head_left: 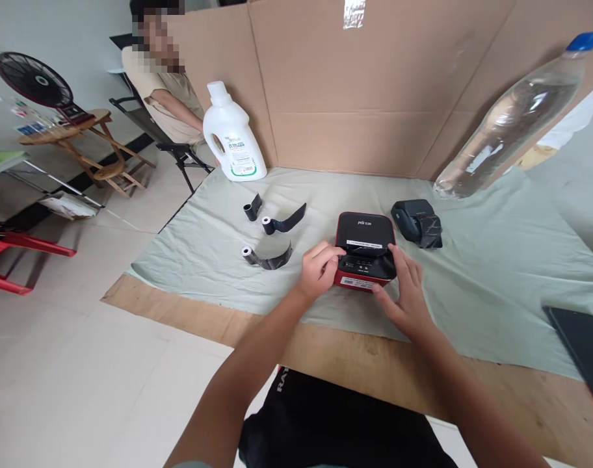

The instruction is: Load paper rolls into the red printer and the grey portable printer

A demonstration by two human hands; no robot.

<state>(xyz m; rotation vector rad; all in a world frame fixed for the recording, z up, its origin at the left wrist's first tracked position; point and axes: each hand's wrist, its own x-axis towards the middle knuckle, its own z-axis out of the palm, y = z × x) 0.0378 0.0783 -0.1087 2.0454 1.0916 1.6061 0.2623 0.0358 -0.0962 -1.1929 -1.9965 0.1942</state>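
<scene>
A small receipt printer, black on top with red sides, sits on the cloth in front of me. A dark gap with a shiny black strip runs across its middle. My left hand has curled fingers gripping the printer's left edge beside this gap. Around the right side goes my right hand, index finger at the edge and thumb at the front corner. Just right of the printer lies a dark grey device with a black strip on it. Three rolls of black paper lie to the left, their ends unrolled.
A white detergent jug and a large water bottle stand before a cardboard wall. At the right edge lies a phone. Pale green cloth covers the wooden tabletop. Behind, at left, another person sits near a fan.
</scene>
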